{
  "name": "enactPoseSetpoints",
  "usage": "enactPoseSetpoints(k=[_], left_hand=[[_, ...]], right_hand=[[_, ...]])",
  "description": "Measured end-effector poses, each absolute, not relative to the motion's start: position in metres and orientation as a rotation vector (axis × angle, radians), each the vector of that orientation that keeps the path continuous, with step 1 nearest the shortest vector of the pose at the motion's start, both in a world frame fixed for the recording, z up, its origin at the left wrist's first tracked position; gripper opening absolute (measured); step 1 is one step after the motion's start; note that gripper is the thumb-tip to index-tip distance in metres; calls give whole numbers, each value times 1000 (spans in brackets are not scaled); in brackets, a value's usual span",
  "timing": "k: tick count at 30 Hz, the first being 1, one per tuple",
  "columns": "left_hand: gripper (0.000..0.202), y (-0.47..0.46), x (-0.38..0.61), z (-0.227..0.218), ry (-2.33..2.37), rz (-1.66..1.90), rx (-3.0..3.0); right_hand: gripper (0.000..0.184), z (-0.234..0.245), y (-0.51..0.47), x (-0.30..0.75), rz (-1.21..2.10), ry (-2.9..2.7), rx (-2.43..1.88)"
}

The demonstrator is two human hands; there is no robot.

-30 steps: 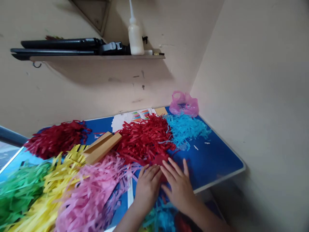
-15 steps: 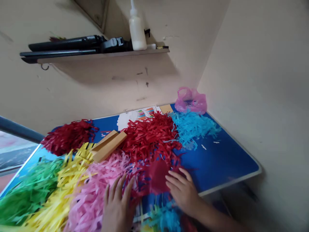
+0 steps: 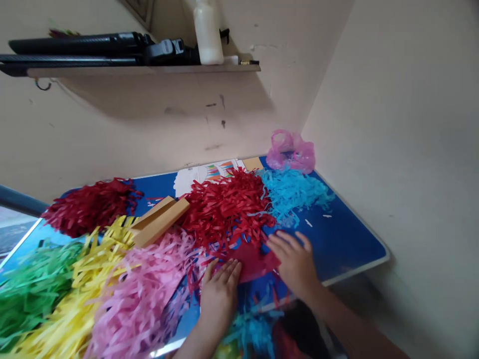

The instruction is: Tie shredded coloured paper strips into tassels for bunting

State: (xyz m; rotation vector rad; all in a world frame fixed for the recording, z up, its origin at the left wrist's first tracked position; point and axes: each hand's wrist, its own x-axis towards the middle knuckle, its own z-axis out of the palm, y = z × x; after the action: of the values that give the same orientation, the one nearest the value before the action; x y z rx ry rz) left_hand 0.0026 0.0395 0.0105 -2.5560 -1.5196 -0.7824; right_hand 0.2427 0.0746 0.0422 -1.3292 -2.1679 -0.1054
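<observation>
At the near edge of a blue table, we lay both hands over a red sheet, which sits just on the near side of a heap of bright red fringe. Our left hand is open, palm down, fingers nearly straight and close together on the sheet's left end. Our right hand is open too, its fingers loosely parted at the right end; we see neither one closed around anything. Both thumbs are hidden. To the left we have pink fringe, yellow fringe and green fringe, a folded tan card and, farther off, a dark red pile. Far right, light-blue fringe lies before a pink plastic bag. Above, a white bottle stands on a shelf.
</observation>
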Motion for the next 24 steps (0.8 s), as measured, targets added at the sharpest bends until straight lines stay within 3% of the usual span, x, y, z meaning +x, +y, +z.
enactPoseSetpoints(k=[2, 5, 9, 13, 17, 24], left_hand=[[39, 38, 4, 12, -1522, -799, -2553], [38, 38, 14, 15, -1555, -818, -2563], [36, 38, 15, 17, -1636, -824, -2556], [42, 30, -15, 18, -1790, -597, -2424], [41, 13, -34, 31, -1784, -355, -2322], [39, 16, 8, 49, -1573, -631, -2669]], right_hand=[[42, 70, 73, 256, -72, -2274, -1431], [59, 88, 60, 242, 54, -2498, -1199], [28, 45, 51, 197, 57, -2274, -969], [27, -3, 58, 188, 64, -2135, -907], [26, -10, 55, 200, 100, -2220, -871], [27, 4, 50, 202, 300, -2249, -957]])
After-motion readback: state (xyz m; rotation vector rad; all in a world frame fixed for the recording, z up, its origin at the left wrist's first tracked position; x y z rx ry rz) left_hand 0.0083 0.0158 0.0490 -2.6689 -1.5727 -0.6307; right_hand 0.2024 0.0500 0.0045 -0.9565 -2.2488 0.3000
